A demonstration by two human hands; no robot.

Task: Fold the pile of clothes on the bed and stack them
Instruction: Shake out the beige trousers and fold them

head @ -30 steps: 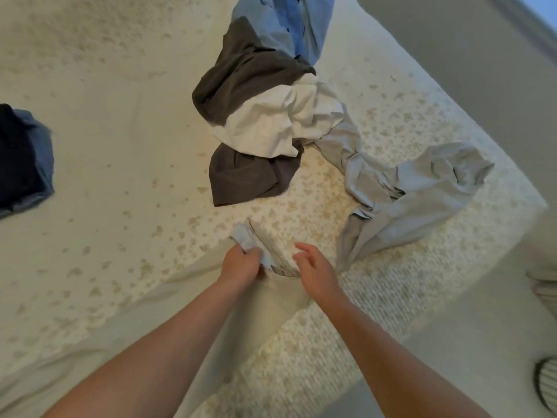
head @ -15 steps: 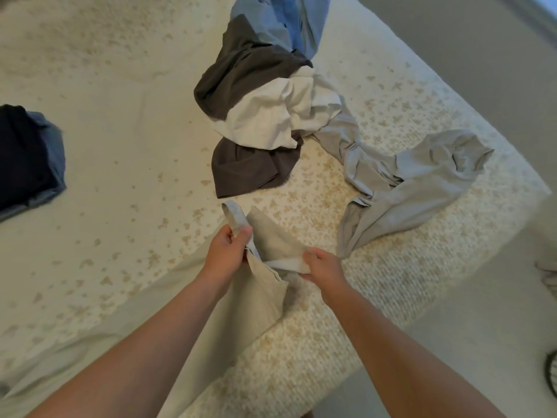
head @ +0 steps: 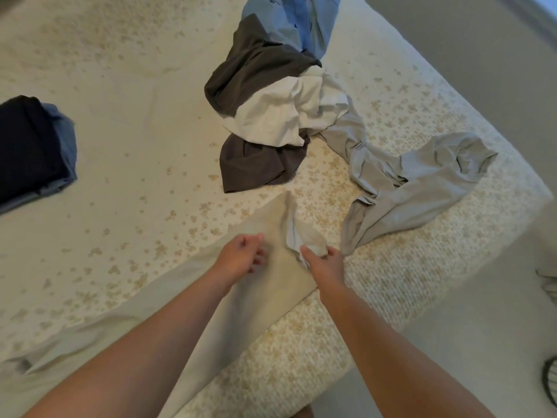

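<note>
Beige trousers (head: 168, 309) lie stretched along the near edge of the bed (head: 120, 131), waist end pointing toward the unfolded pile (head: 271, 116). The right hand (head: 327, 265) pinches a bunched waistband corner between thumb and fingers. The left hand (head: 241, 256) hovers over or just touches the cloth beside it, fingers loosely curled, holding nothing as far as can be seen. Risks, as judged: the trousers sit close to the bed edge, and a tug toward the person could slide part of them over it. With only one corner held, the waistband may fold askew and set a crooked crease. A grey garment (head: 407, 194), sprawled just right of the trousers' waist end, has its lower tip very near the right hand, so it could be caught and dragged along. The pile, beyond the trousers, shows dark grey, white and blue pieces tangled together, and the grey garment trails out of it. A folded stack (head: 33, 146) of dark and blue items rests well to the left of the trousers; the bed surface between them shows no obstruction to carrying a folded piece across.
</note>
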